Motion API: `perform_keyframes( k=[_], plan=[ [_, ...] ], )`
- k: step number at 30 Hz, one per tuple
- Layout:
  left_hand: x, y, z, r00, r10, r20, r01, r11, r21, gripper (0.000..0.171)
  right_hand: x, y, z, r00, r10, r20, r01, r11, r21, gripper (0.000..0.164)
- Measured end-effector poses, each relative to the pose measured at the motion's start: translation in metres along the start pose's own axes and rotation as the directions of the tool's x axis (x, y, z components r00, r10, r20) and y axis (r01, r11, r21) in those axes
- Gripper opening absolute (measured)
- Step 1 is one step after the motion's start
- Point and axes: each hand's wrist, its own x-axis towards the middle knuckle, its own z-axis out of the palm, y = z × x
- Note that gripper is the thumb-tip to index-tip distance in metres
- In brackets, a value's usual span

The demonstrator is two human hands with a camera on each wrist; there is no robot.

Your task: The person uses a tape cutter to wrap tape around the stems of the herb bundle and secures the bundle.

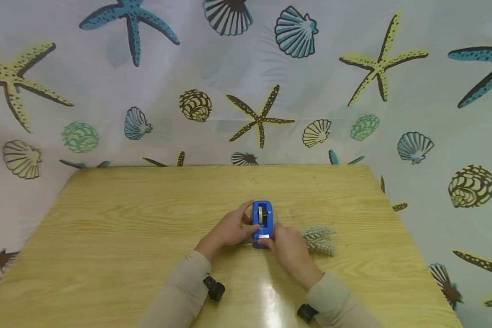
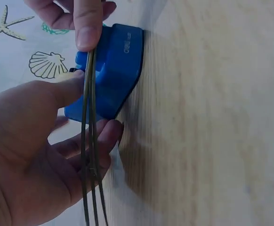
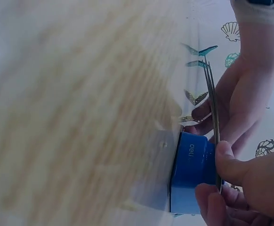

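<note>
A blue tape dispenser stands on the wooden table, with a small roll of tape in its well. From its left side my left hand holds it, thumb on top near the cutter end and fingers along the side. My right hand is at the dispenser's near right corner and pinches a thin bundle of stems between thumb and fingers. These stems cross over the dispenser's near end and stick out leftward past my left hand. Pale green wheat-like ears spread out to the right of my right hand.
The wooden table reaches away to a back edge against a white curtain printed with starfish and shells. More curtain hangs along both sides. Each wrist wears a small black camera below the sleeve.
</note>
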Motion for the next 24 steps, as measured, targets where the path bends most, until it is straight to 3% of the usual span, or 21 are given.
perform_keyframes(
  k=[4, 8, 13, 24],
  plan=[
    [0.011, -0.005, -0.004, 0.996, 0.021, 0.09, -0.02, 1.0, -0.006, 0.082, 0.0, 0.0, 0.002, 1.0, -0.021, -0.008, 0.021, 1.0, -0.012, 0.039],
    [0.019, -0.012, -0.008, 0.984, 0.068, 0.164, -0.058, 0.996, -0.064, 0.084, 0.0, 0.001, 0.002, 1.0, 0.02, 0.002, -0.02, 1.0, -0.003, 0.039],
    [0.021, -0.019, -0.014, 0.966, 0.085, 0.244, -0.057, 0.991, -0.12, 0.096, 0.0, 0.0, 0.001, 0.998, 0.047, 0.032, -0.047, 0.999, 0.017, 0.039],
    [0.023, -0.014, -0.013, 0.966, 0.112, 0.234, -0.078, 0.986, -0.151, 0.095, 0.0, -0.001, 0.001, 0.998, 0.037, 0.046, -0.039, 0.999, 0.024, 0.036]
  ],
)
